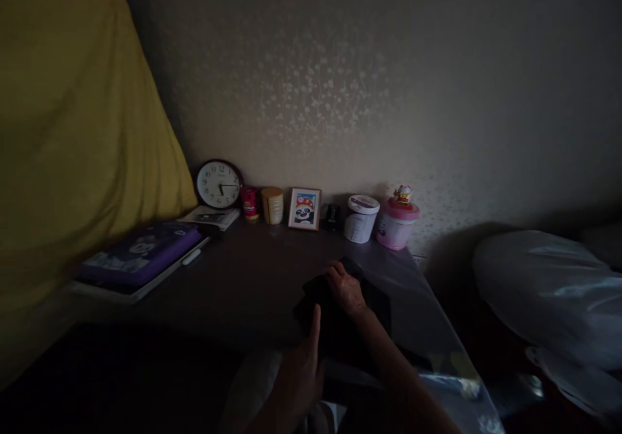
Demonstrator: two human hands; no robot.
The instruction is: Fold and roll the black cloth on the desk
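Note:
A soft-looking black item (376, 301), perhaps folded cloth or a bag, lies near the table's front right; the dim light hides its kind and details. My right hand (345, 288) rests on its upper part, with bent fingers closed on the black material. At the near left side of the item is my left hand (302, 366), its thumb stretched up along the black surface. The other left fingers are in shadow and seem to be curled around the near edge.
Along the wall stand a round clock (219, 185), a red tub (249, 203), a yellow-lidded canister (273, 206), a framed panda picture (304, 209), a white tub (362, 219) and a pink tub (397, 225) bearing a cat figurine (403, 194). A purple case (140, 252) lies left, beside a yellow curtain (82, 116).

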